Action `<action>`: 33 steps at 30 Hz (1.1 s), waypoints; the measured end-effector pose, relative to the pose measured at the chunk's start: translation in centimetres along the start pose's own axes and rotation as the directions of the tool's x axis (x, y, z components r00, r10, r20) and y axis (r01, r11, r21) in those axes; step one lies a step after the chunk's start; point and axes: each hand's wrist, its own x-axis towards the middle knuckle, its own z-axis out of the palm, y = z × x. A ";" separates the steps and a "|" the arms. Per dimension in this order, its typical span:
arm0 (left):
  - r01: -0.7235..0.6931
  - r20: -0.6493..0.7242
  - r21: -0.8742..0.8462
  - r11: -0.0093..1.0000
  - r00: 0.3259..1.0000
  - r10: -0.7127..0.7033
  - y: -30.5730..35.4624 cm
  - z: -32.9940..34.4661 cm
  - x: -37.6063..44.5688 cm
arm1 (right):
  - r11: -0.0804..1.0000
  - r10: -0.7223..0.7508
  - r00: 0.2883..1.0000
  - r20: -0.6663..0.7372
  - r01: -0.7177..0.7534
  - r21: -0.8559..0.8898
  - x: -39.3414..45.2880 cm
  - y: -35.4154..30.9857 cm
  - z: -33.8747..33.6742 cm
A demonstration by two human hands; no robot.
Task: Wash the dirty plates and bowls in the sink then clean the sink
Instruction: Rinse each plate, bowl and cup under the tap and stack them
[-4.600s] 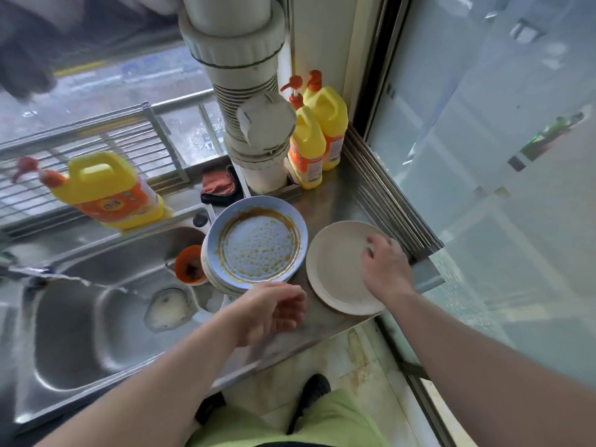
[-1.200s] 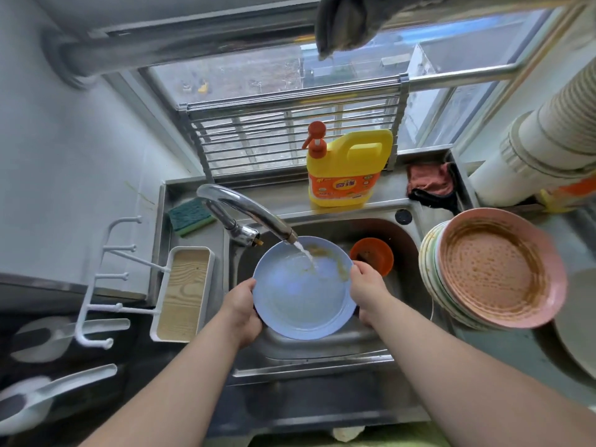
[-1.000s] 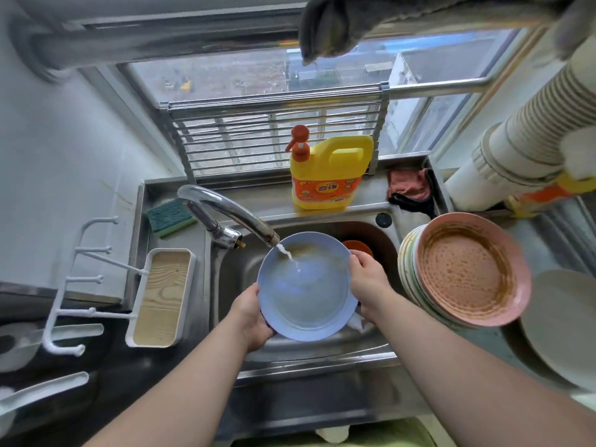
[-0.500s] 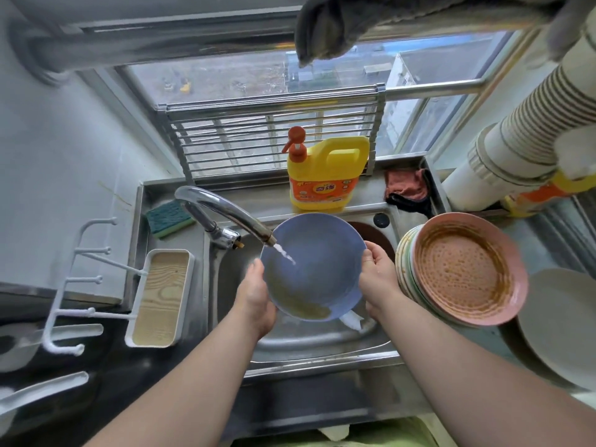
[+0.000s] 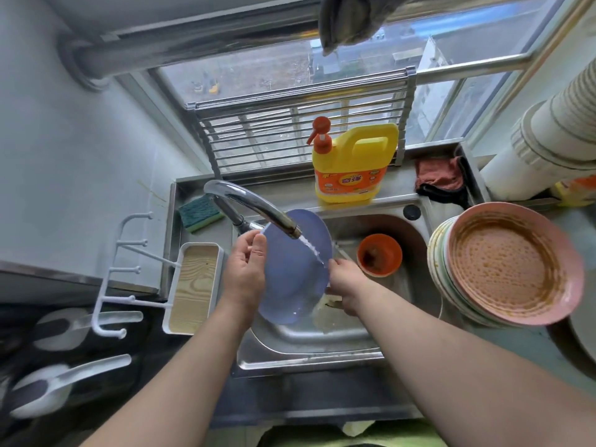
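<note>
Both the left hand (image 5: 246,272) and right hand (image 5: 343,285) grip the plate (image 5: 292,279) under the tap (image 5: 254,206); an orange bowl (image 5: 380,254) sits just beside, dirty plates (image 5: 503,269) right.

Home kitchen: steel sink (image 5: 309,356), faucet (image 5: 254,204) (running), detergent jug (image 5: 351,169).

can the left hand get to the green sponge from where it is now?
Probably yes, once freed. The sponge lies uncovered on the sink ledge left of the faucet, just up and left of the left hand. But that hand grips the blue plate, so the right hand must hold it alone.
</note>
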 end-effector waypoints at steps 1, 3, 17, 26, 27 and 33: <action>0.051 -0.013 -0.026 0.998 0.999 -0.051 -0.4 -0.1 0.1 | 1.000 0.015 1.000 0.003 -0.015 -0.016 -0.1 0.0 0.0; 0.145 -0.075 -0.050 0.988 0.986 -0.149 -1.2 -0.2 0.1 | 1.000 0.015 1.000 -0.010 -0.015 -0.024 -0.3 0.2 -0.4; 0.757 0.111 -0.292 0.585 0.634 -0.766 -4.7 3.8 -2.3 | 0.987 -0.157 0.972 -0.174 0.160 0.005 -1.5 -0.7 -8.0; 0.758 0.176 -0.296 0.581 0.641 -0.747 -3.6 5.8 -0.3 | 0.937 -0.329 0.913 -0.240 0.347 0.033 -1.9 -1.2 -8.7; 0.750 0.172 -0.315 0.581 0.648 -0.742 -3.6 5.5 0.1 | 0.940 -0.313 0.921 -0.233 0.335 0.061 -1.8 -1.1 -8.5; 0.567 0.095 -0.402 0.719 0.807 -0.583 -3.0 3.9 1.8 | 0.943 -0.247 0.952 -0.181 0.279 0.180 -1.2 -0.5 -6.4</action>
